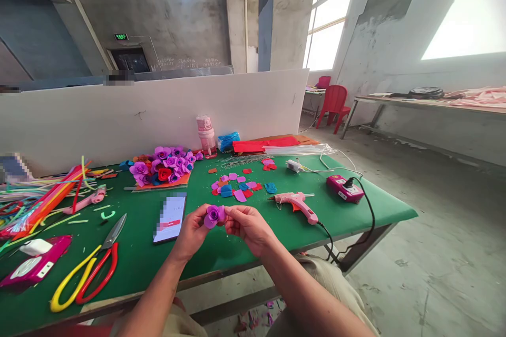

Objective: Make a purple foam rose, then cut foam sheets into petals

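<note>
A small purple paper rose (214, 215) is held between both my hands above the green table (375, 208). My left hand (192, 234) grips it from the left, fingers curled round its base. My right hand (249, 226) pinches its right side with closed fingers. Loose paper petals (238, 187) in purple, red and blue lie just beyond my hands. A pink glue gun (299, 204) rests to the right of my right hand.
A phone (171, 217) lies left of my hands, yellow and red scissors (93, 268) further left. A pile of finished paper flowers (164, 165), a pink bottle (206, 136), coloured sticks (43, 202), a pink power strip (344, 188) and a white partition (158, 108) are behind.
</note>
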### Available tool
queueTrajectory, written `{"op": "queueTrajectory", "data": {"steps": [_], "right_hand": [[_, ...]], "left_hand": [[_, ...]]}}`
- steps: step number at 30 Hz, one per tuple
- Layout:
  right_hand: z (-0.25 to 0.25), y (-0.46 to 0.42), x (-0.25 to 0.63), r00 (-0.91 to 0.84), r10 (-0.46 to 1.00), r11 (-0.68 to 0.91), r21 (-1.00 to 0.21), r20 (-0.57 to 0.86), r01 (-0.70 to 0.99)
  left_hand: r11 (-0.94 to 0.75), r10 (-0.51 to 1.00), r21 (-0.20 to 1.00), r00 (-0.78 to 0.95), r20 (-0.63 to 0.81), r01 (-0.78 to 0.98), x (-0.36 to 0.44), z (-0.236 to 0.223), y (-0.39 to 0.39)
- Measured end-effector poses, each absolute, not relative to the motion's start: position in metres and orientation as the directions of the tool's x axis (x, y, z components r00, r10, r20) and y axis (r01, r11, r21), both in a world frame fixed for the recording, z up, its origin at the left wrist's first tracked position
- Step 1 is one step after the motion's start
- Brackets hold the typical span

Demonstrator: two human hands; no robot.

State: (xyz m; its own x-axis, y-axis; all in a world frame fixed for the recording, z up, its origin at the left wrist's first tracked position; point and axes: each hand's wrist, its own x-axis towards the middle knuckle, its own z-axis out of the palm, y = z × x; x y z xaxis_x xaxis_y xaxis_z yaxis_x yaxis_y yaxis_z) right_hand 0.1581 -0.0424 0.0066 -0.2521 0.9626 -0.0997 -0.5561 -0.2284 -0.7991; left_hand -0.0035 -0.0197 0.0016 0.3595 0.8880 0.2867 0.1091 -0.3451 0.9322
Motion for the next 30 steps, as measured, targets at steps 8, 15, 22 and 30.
{"op": "queueTrajectory", "data": {"steps": [8,15,22,30], "right_hand": [[0.010,-0.041,0.163,-0.177,0.979,-0.180,-0.853,-0.105,-0.490],[0.021,-0.043,0.171,-0.027,0.995,0.085,-0.955,0.096,-0.285],[0.008,-0.041,0.164,-0.022,0.976,0.213,-0.972,0.217,-0.099],[0.015,-0.044,0.171,-0.033,0.970,0.244,-0.969,0.243,0.048]], "left_hand": [[-0.365,0.889,0.918,0.349,0.296,0.152,-0.010,-0.009,-0.015],[-0.436,0.854,0.862,0.420,0.307,0.258,-0.015,-0.002,-0.014],[-0.509,0.803,0.810,0.500,0.325,0.291,-0.011,0.002,-0.018],[-0.518,0.801,0.801,0.499,0.330,0.301,-0.013,0.003,-0.018]]}}
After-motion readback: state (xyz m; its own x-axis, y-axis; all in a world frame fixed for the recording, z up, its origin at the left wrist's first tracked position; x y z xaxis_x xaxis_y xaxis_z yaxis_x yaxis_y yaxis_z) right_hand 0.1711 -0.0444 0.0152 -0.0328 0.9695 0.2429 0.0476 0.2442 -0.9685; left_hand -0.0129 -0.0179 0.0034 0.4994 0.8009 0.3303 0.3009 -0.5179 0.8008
